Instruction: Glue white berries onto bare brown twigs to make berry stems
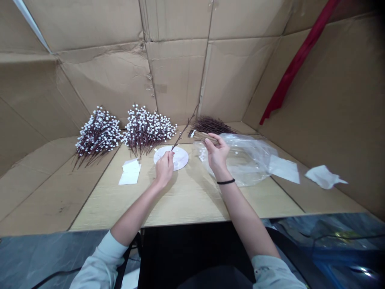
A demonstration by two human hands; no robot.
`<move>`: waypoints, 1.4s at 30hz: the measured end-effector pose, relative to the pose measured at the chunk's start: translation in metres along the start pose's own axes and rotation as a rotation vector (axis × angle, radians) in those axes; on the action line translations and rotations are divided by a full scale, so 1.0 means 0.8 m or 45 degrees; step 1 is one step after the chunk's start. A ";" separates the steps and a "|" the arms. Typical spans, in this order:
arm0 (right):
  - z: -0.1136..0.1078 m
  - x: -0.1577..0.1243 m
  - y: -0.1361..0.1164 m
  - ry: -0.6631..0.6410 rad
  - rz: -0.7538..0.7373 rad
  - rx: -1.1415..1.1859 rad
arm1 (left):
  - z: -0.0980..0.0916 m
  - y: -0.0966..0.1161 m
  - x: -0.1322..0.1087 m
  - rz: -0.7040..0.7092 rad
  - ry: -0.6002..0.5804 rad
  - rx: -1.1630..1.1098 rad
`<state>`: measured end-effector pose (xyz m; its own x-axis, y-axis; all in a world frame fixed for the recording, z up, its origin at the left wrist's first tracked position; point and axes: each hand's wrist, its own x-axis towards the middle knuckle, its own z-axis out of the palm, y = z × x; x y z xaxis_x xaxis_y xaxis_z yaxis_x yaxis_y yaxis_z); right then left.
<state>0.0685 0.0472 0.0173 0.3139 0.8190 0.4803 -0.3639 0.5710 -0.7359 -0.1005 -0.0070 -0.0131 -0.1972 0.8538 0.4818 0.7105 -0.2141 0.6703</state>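
Note:
My left hand (164,169) pinches a thin dark branch stem (184,129) above a round white disc (179,157), and the stem rises up and to the right. My right hand (217,153) grips a flat bundle of brown stems (205,137), which lies close to a mass of dark twigs (212,125). A clear plastic bag (247,160) lies under and to the right of my right hand. Two heaps of dark branches with white beads (98,136) (149,128) lie to the left, beyond my left hand.
A stack of white paper (130,171) lies left of the disc on a light wooden board (186,204). Loose white sheets (284,169) (323,176) lie to the right. Cardboard walls (177,68) surround the work surface, and a red strap (296,60) hangs at upper right.

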 end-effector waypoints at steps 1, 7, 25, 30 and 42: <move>0.000 0.000 0.000 -0.003 0.004 0.000 | 0.000 0.000 0.000 -0.003 0.004 0.008; 0.000 -0.002 0.001 -0.016 0.015 -0.030 | -0.002 0.002 -0.001 0.002 0.037 0.052; 0.003 -0.005 0.003 -0.044 0.035 -0.017 | 0.000 0.001 -0.001 0.033 0.038 0.054; 0.002 -0.004 0.005 -0.047 0.023 -0.048 | -0.001 0.003 -0.002 0.036 0.026 0.065; 0.000 -0.003 0.006 -0.027 0.007 -0.072 | 0.000 0.002 -0.002 0.041 0.036 0.049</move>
<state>0.0659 0.0481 0.0127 0.2935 0.8234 0.4858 -0.3153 0.5631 -0.7639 -0.0989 -0.0088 -0.0128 -0.1923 0.8329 0.5189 0.7424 -0.2224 0.6320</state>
